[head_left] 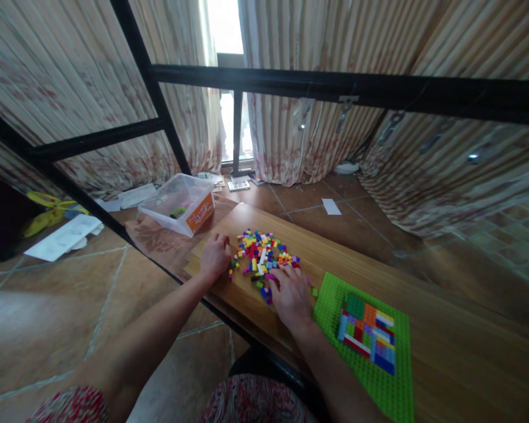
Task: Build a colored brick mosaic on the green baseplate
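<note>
A loose pile of small coloured toy bricks (pixel 260 252) lies on the wooden board. My right hand (pixel 290 294) is at the near right side of the pile, with a purple toy brick (pixel 271 277) showing between its thumb and forefinger. On the pile's left, my left hand (pixel 217 254) rests on the wood with its fingers curled in; whether anything is inside them is hidden. To the right of my right hand lies a green studded baseplate (pixel 330 294). It bears a many-coloured block of fitted bricks (pixel 368 332).
A clear plastic box (pixel 167 197) with an orange label and a few bricks inside stands beyond my left hand. The wooden board (pixel 449 352) stretches right. Black metal bars (pixel 291 79) cross ahead, before striped curtains. Papers (pixel 331 206) lie on the tiled floor.
</note>
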`<state>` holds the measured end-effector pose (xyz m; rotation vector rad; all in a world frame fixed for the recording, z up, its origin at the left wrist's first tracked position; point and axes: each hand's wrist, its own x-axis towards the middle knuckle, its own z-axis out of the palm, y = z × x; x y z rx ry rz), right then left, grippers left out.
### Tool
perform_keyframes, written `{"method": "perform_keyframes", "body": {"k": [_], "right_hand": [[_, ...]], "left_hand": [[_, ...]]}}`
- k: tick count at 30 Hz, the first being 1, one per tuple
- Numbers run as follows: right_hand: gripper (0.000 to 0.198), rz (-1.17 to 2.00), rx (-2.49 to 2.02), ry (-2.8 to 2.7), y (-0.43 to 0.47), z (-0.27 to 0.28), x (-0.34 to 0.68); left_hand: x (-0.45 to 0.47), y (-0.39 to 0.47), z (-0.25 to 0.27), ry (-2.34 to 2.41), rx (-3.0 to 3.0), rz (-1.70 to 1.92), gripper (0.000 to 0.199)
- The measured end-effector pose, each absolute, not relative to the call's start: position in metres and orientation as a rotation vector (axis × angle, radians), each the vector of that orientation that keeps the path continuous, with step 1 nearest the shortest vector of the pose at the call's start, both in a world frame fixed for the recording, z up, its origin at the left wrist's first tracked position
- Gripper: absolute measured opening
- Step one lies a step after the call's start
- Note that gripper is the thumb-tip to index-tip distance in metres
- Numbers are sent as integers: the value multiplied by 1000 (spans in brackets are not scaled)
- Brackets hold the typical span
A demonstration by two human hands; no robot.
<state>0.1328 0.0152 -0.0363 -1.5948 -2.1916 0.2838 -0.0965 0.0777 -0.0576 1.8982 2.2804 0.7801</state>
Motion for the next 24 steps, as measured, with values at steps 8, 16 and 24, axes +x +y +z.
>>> {"method": "perform_keyframes", "body": {"k": [8,16,24], "right_hand": [[22,222,-1573,-2147,16,-32,148],[16,187,-1607,-2255,28,-22,99],[16,160,-1628,-2328,25,-24,114]], "left_hand": [[-96,77,-56,2282,1883,786,22],[-97,77,-57,2270,1918,801,23],[-98,77,-58,2272,1911,782,23]]}}
